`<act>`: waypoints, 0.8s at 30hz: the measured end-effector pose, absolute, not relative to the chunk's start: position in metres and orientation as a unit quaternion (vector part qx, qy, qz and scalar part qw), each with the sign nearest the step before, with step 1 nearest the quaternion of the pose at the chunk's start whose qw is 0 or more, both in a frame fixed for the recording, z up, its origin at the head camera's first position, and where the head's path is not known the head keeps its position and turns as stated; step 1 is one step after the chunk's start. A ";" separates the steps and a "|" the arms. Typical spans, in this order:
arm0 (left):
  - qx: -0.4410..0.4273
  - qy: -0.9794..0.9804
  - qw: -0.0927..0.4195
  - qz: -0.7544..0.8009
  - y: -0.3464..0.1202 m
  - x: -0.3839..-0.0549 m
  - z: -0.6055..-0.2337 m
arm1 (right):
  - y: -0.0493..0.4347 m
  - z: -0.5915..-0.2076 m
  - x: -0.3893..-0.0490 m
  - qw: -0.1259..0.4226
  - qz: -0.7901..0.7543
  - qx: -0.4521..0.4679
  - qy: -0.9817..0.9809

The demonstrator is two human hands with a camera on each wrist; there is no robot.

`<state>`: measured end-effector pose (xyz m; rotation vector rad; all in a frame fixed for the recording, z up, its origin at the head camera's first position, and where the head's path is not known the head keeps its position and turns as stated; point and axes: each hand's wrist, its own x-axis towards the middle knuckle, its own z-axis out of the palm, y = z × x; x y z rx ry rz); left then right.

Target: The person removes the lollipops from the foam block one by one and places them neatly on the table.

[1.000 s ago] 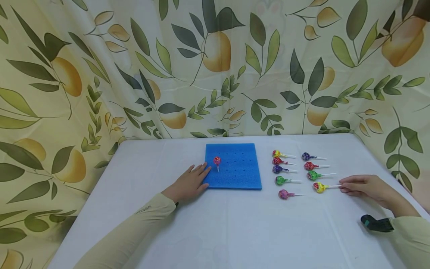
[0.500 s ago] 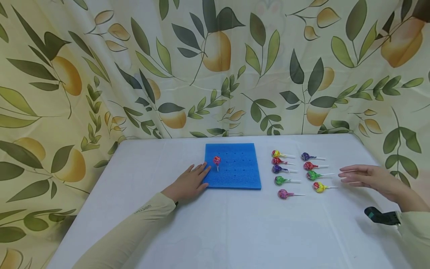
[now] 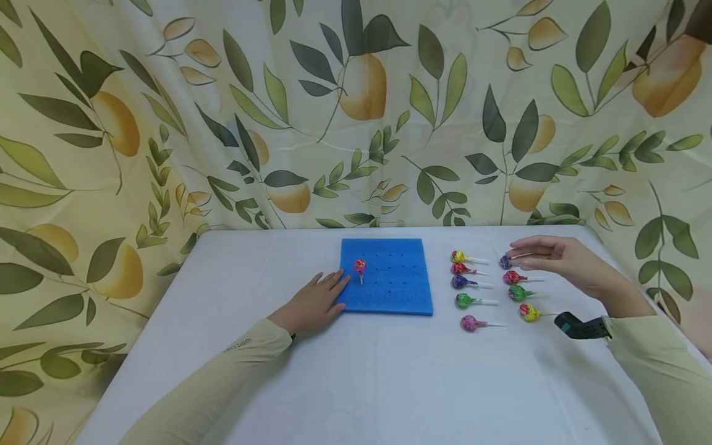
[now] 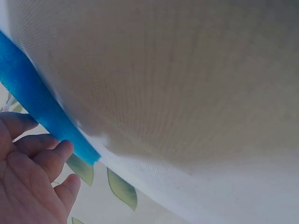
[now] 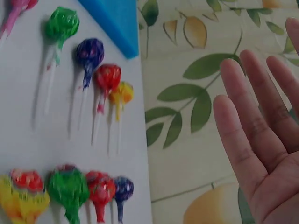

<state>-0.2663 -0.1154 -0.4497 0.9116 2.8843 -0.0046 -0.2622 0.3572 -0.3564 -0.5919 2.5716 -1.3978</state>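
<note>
My left hand (image 3: pixel 314 303) lies with spread fingers against the left edge of a blue foam board (image 3: pixel 397 301) dotted with small holes. One red lollipop (image 3: pixel 360 266) stands upright in the board. Over the far end of the right-hand lollipop column, my right hand (image 3: pixel 567 262) hovers with extended fingers, overlapping the purple lollipop (image 3: pixel 505 262) and hiding its stick. Nothing is in its fingers in the right wrist view. Nearer in that column lie a red lollipop (image 3: pixel 512 277), a green lollipop (image 3: pixel 517 293) and a yellow lollipop (image 3: pixel 529 312).
A second column between board and right hand has a yellow lollipop (image 3: pixel 457 256), a red one, a purple one, a green lollipop (image 3: pixel 462 301) and a pink lollipop (image 3: pixel 469 322). All lie on a white-covered table (image 3: pixel 389 383), with a leaf-and-fruit patterned curtain (image 3: pixel 311 123) behind.
My right hand has let go of the yellow lollipop's stick, lifted, and moved away from me and leftward to the far purple lollipop. My left hand stays at the board.
</note>
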 end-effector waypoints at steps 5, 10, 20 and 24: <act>0.297 0.953 0.065 -0.002 -0.115 -0.266 -0.449 | 0.315 -0.355 -0.273 0.075 -0.523 -0.201 0.825; 0.295 0.953 0.070 0.001 -0.115 -0.266 -0.448 | 0.274 -0.364 -0.285 0.098 -0.545 -0.189 0.811; 0.294 0.953 0.068 0.001 -0.115 -0.266 -0.449 | 0.201 -0.389 -0.301 0.131 -0.578 -0.200 0.780; 0.290 0.954 0.069 -0.004 -0.115 -0.266 -0.449 | 0.179 -0.398 -0.305 0.137 -0.576 -0.194 0.782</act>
